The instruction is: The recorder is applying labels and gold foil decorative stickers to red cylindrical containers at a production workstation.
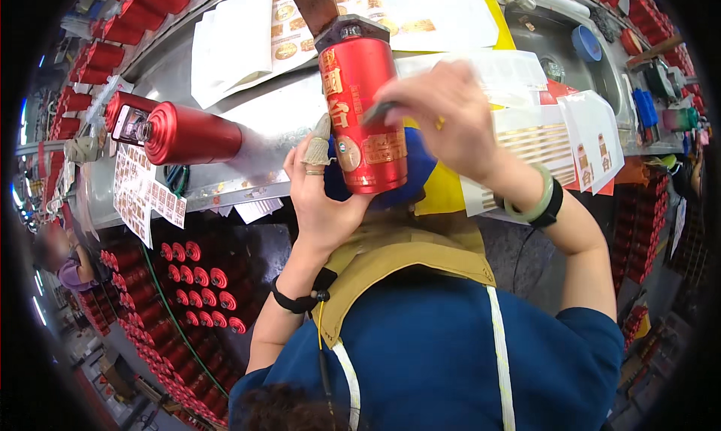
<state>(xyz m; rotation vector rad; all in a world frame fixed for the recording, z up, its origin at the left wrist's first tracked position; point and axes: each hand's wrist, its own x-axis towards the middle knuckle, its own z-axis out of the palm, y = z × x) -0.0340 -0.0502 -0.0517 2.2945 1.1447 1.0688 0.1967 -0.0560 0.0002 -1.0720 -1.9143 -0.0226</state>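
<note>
A red bottle point(364, 78) with gold lettering and a gold label stands tilted in front of me, its neck end against a dark angular holder point(330, 29). My left hand point(327, 209) grips its lower left side, fingers along the body and thumb near the base. A pale ribbed finger cover point(318, 147) sits on one of those fingers. At the bottle's right side, my right hand point(454, 123) is smeared by motion and pinches a small dark flat tool point(379, 114) close to the gold label. A blue round surface point(417, 168) shows partly behind the bottle.
Two red bottles point(197, 134) lie at the left, with a phone point(131, 123) beside them. Sheets of gold labels point(526, 142) lie at the right, more label sheets point(409, 18) at the back. A steel sink point(574, 52) holds a blue bowl point(586, 43). Several bottles point(199, 277) stand below left.
</note>
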